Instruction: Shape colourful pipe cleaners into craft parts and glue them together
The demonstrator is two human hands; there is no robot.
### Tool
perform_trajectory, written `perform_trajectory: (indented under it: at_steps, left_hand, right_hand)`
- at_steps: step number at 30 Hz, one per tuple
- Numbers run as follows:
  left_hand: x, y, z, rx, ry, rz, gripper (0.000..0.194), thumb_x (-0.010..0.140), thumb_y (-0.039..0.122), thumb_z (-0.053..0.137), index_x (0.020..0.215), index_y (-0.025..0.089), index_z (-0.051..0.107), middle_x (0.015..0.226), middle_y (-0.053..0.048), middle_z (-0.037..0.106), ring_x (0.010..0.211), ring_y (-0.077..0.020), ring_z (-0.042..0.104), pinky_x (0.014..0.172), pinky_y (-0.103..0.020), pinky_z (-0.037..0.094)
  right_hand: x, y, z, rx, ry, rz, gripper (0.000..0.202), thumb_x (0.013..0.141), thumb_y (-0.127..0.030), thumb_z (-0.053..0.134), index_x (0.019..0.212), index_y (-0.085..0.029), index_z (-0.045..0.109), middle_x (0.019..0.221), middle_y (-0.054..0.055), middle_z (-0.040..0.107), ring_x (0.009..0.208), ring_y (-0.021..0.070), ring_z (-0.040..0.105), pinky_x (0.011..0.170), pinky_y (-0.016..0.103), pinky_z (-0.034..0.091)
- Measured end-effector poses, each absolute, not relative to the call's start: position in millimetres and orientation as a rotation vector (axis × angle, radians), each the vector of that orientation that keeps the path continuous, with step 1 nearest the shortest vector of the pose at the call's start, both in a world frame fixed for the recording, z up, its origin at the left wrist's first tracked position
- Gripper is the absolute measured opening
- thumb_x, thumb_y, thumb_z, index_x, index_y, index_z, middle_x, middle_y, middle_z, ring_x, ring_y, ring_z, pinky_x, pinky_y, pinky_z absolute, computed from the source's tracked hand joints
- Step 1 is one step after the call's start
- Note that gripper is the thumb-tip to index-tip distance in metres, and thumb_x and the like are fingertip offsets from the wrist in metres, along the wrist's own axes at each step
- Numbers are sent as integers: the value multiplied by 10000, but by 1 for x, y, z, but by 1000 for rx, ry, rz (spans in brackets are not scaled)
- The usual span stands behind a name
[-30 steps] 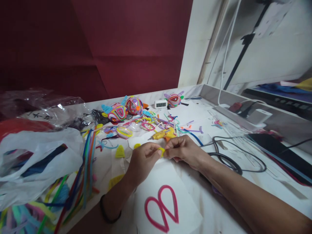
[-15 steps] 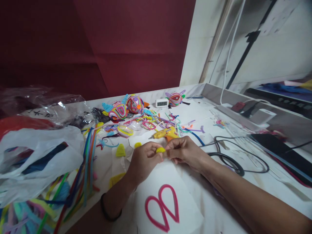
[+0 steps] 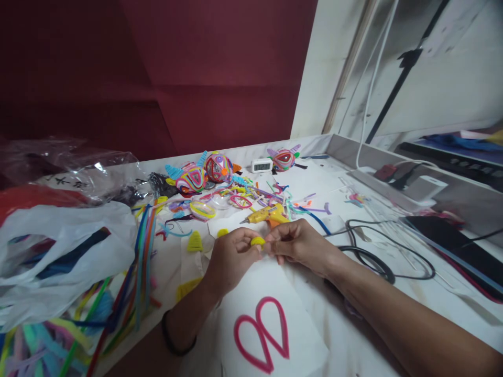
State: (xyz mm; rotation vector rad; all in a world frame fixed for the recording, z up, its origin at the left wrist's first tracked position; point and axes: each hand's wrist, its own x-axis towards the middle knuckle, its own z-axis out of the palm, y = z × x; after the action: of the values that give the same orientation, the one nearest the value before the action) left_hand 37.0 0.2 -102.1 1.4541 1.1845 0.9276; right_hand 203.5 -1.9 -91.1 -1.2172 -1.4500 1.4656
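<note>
A small yellow pipe-cleaner piece point(image 3: 258, 241), rounded in shape, is pinched between the thumb and fingers of my left hand point(image 3: 234, 256). The fingertips of my right hand point(image 3: 293, 242) are closed together at its right side, and they seem to touch it; whether they grip its end is hard to see. Below both hands lies a white paper sheet point(image 3: 251, 298) bearing two pink pipe-cleaner loops point(image 3: 261, 335). Just beyond the hands rests a yellow glue gun point(image 3: 267, 214). Left of my left hand are further flat yellow pieces point(image 3: 194, 242).
Decorated balls with pipe-cleaner ears point(image 3: 191, 178) stand at the back beside a small digital clock point(image 3: 261, 166). Loose pipe cleaners point(image 3: 144, 251) and a white plastic bag point(image 3: 66, 251) cover the left. On the right are a black cable point(image 3: 369, 264), a dark phone-like slab point(image 3: 451, 246) and a power strip point(image 3: 393, 191).
The yellow piece has turned slightly between my fingers, and the right fingertips have shifted a little. Otherwise the scene has hardly changed.
</note>
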Motion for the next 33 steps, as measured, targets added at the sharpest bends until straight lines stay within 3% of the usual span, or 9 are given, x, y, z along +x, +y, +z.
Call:
perform_trajectory:
  at_steps: [8, 16, 33]
  left_hand:
    - [38, -1, -103, 1510, 1159, 927, 148, 649, 155, 607, 795, 169, 625, 589, 16, 671, 578, -137, 652, 498, -184, 453]
    - [37, 2, -105, 1476, 1206, 931, 111, 727, 244, 584, 788, 160, 621, 577, -15, 674, 566, -169, 660, 567, -268, 527]
    - [36, 7, -103, 1254, 1150, 1044, 149, 677, 262, 648, 747, 135, 613, 526, 3, 645, 487, -127, 624, 482, -210, 515]
  right_hand:
    - [201, -4, -94, -1230, -1428, 1401, 106, 606, -213, 673, 622, -111, 649, 457, -46, 510, 408, 49, 395, 416, 194, 277]
    - [198, -5, -91, -1206, -1385, 1434, 209, 578, -287, 764, 641, -110, 670, 484, -43, 534, 415, 42, 402, 400, 189, 258]
    - [199, -4, -89, -1250, -1317, 1410, 257, 561, -255, 723, 767, -126, 639, 534, -41, 541, 453, 65, 436, 401, 193, 259]
